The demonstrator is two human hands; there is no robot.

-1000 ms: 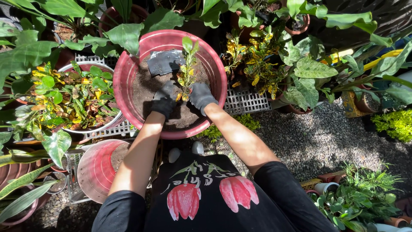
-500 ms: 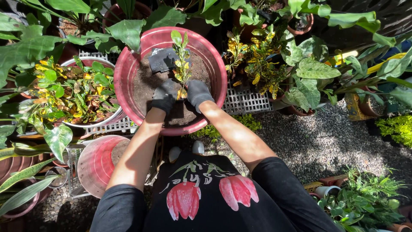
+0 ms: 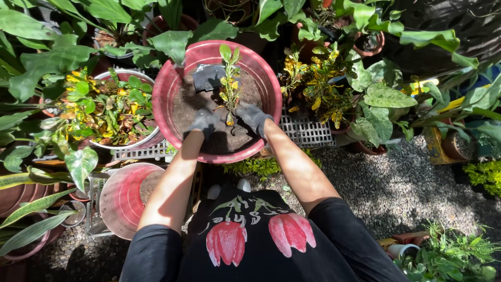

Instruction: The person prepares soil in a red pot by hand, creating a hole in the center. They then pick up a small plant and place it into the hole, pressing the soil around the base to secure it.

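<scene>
Both bare arms reach forward, nearly straight, into a wide red pot [image 3: 166, 99] filled with dark soil [image 3: 237, 138]. The gloved left hand [image 3: 203, 121] and gloved right hand [image 3: 254, 117] rest palm-down on the soil, fingers spread and pressed flat, holding nothing, one on each side of a small yellow-green plant [image 3: 229, 83] standing upright near the pot's middle. A dark trowel [image 3: 207, 77] lies on the soil toward the far rim.

Both arms reach forward, gloved left hand [image 3: 203, 121] and right hand [image 3: 252, 116] spread palm-down.
</scene>
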